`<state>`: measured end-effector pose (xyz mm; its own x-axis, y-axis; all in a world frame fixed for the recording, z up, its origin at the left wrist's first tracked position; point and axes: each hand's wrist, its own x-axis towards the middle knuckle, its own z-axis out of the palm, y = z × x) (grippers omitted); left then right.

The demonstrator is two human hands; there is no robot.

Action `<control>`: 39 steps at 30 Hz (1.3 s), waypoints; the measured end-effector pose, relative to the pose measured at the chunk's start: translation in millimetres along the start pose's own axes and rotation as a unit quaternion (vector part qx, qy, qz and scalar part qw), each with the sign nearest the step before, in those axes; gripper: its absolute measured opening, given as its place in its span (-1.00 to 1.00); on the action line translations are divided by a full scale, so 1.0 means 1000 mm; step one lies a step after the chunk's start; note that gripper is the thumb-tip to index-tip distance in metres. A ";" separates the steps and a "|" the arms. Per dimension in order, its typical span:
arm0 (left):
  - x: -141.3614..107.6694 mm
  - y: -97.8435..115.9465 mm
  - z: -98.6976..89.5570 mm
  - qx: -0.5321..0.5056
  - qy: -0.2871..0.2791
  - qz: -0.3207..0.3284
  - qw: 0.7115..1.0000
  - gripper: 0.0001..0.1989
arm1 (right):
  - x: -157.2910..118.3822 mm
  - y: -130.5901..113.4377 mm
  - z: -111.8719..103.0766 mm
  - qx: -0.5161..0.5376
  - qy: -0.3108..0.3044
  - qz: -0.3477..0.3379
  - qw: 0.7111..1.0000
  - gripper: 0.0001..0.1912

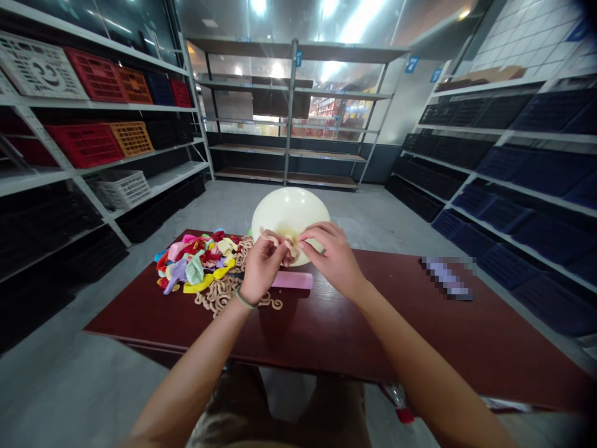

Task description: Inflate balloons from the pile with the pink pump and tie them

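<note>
A large inflated cream balloon (290, 208) is just beyond my hands, its neck towards me and mostly hidden by fingers. My left hand (265, 266), with a green band at the wrist, is closed on a beige curly cord (269, 236). The fingertips of my right hand (332, 254) pinch by the balloon's neck, where the cord runs; exactly what they grip is partly covered. Below the hands a pink cylinder (293, 280) lies on the table. Left of it spreads a heap of beige curly cords (218, 295), beside a pile of colourful uninflated balloons (193, 261).
The dark red table (373, 323) spans the front. A blurred-out purple item (446, 278) lies on its right side. Shelves with red crates (88, 144) stand left, shelves with dark blue crates (527, 168) right, and a metal rack (290, 124) at the back.
</note>
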<state>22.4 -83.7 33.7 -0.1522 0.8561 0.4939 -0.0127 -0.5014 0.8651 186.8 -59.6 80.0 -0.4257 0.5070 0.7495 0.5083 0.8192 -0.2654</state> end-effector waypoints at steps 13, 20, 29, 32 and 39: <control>-0.003 0.009 -0.004 0.028 -0.041 0.061 0.997 -0.84 | 0.003 -0.006 -0.012 0.049 -0.037 0.038 0.997 -0.94; -0.002 0.008 -0.008 0.052 -0.077 0.050 0.994 -0.83 | 0.009 -0.004 -0.018 0.047 -0.090 0.046 0.994 -0.92; -0.001 0.017 -0.006 0.132 -0.034 0.063 0.989 -0.81 | 0.008 -0.007 -0.019 -0.161 -0.070 -0.057 0.983 -0.89; -0.001 0.018 -0.005 0.139 -0.018 0.074 0.987 -0.82 | 0.008 -0.007 -0.018 -0.219 -0.055 -0.087 0.970 -0.88; -0.001 0.020 -0.007 0.190 0.014 0.085 0.978 -0.84 | -0.002 0.003 -0.022 -0.305 0.005 -0.118 0.945 -0.92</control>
<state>15.5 -95.5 50.4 -0.1473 0.7585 0.6348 0.3832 -0.5479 0.7436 205.2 -64.1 91.1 -0.5759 0.3236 0.7507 0.7380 0.6008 0.3072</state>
